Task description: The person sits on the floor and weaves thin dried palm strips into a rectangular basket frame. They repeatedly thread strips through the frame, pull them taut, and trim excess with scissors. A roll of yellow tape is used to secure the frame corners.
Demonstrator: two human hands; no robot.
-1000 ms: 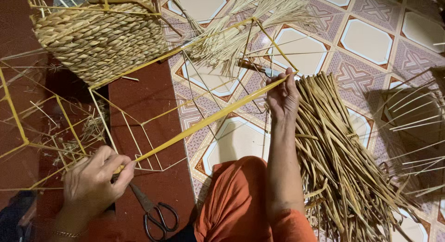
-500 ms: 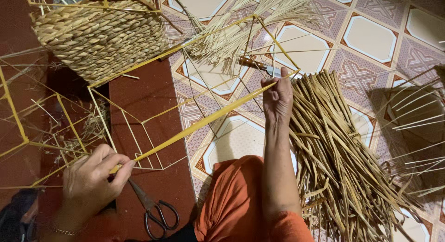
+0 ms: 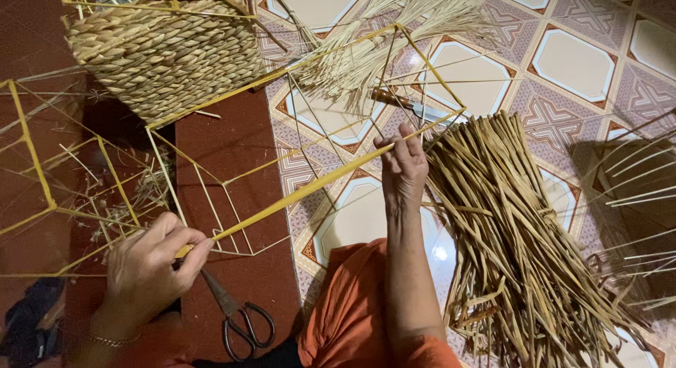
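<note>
My left hand (image 3: 151, 266) pinches the near end of a yellow wire basket frame (image 3: 310, 181) at lower left. My right hand (image 3: 403, 167) grips the same frame's long yellow bar near its far end, fingers curled around it. The frame's thin wire ribs spread across the floor between both hands. Right of my right hand lies a thick bundle of dried straw strands (image 3: 517, 248). A partly woven straw basket (image 3: 165, 47) on a yellow frame sits at the upper left.
Black scissors (image 3: 236, 315) lie on the floor near my left hand. Another yellow wire frame (image 3: 32, 157) stands at the left. Loose pale straw (image 3: 384, 40) is heaped at top centre. A knife (image 3: 412, 109) lies beside the bundle. Patterned tiles cover the floor.
My right hand has slid slightly back along the yellow bar toward me. The left hand keeps its pinch at the frame's near end.
</note>
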